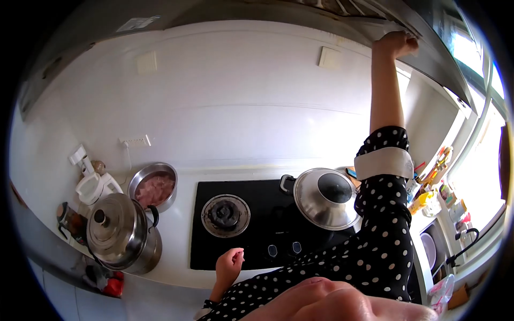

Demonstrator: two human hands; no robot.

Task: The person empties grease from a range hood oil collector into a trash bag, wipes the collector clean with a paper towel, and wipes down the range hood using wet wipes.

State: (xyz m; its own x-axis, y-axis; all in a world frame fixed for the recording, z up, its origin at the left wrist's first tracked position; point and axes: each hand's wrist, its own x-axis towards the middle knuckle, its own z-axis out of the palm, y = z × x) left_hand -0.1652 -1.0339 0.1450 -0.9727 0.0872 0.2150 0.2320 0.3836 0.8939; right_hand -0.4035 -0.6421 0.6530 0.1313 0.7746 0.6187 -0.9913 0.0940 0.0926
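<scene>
My right arm, in a dotted black sleeve with a white cuff, stretches up to the range hood (pixel 342 28). My right hand (pixel 396 44) is closed at the hood's lower edge; what its fingers hold, if anything, is hidden. Low down, my left hand (pixel 230 263) hangs by the front edge of the black gas stove (pixel 267 214), fingers curled in with nothing visible in them. The left burner (pixel 225 215) has no pot on it. A steel wok lid (pixel 313 208) with a dark glass window covers the pan on the right side.
Left of the stove stand a tall lidded steel pot (pixel 119 235) and a steel bowl (pixel 138 177) holding raw meat (pixel 155 190). Behind them is a white appliance (pixel 96 187) near a wall socket (pixel 135 141). Bottles (pixel 423 202) and a sink (pixel 428 249) are at the right.
</scene>
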